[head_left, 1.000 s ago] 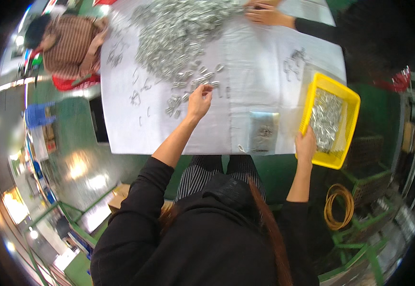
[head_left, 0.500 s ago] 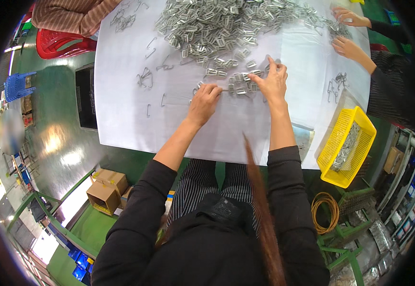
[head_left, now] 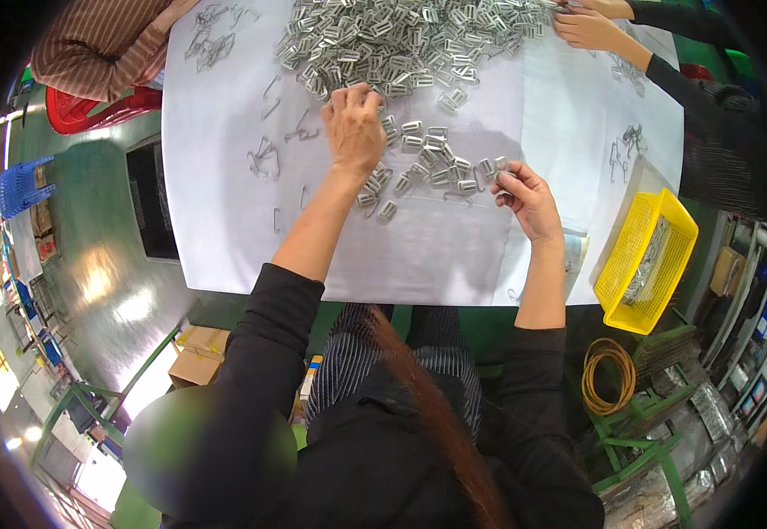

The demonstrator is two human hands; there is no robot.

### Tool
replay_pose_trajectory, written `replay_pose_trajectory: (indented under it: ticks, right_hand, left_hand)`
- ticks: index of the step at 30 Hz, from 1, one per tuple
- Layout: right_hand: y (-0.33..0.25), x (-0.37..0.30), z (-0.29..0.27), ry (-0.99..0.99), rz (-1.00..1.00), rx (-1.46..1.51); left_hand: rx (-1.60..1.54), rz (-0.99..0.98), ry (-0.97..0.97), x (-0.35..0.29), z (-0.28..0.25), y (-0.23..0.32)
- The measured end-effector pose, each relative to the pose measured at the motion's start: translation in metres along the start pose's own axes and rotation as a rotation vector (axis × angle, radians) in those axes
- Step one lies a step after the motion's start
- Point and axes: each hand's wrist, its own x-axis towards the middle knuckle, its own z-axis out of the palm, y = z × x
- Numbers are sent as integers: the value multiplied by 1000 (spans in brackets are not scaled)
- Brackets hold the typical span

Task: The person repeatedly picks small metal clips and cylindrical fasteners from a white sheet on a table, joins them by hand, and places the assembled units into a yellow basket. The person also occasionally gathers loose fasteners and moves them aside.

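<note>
A large heap of silver metal slide buckles (head_left: pixel 401 44) lies at the far side of the white table. My left hand (head_left: pixel 354 128) is at the heap's near edge with its fingers curled down; what lies under the fingertips is hidden. Several loose buckles (head_left: pixel 437 154) are scattered between my two hands. Right of them, my right hand (head_left: pixel 527 201) is closed, with a small metal buckle (head_left: pixel 501 165) pinched at the fingertips. A bent wire hook (head_left: pixel 457 197) lies just below the loose buckles.
Wire hooks (head_left: pixel 263 159) lie to the left on the white tabletop (head_left: pixel 383 264). A yellow basket (head_left: pixel 614 280) with metal pieces sits at the right edge. Another person's hands (head_left: pixel 588 28) work at the far right; a striped sleeve (head_left: pixel 106 44) rests far left.
My left hand has moved forward to the heap's edge. My right hand has drawn back slightly and closed on a buckle. More loose buckles now lie spread between my hands.
</note>
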Motion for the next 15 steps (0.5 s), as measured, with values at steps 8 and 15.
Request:
replay_pose_trajectory:
  ticks: [8, 15]
  right_hand:
    - [-14, 98, 29, 137, -131, -526]
    - [-6, 131, 52, 257, -423, -1128]
  left_hand:
    - [-333, 175, -160, 29, 46, 51]
    - [-1464, -626, -533, 10, 4, -1]
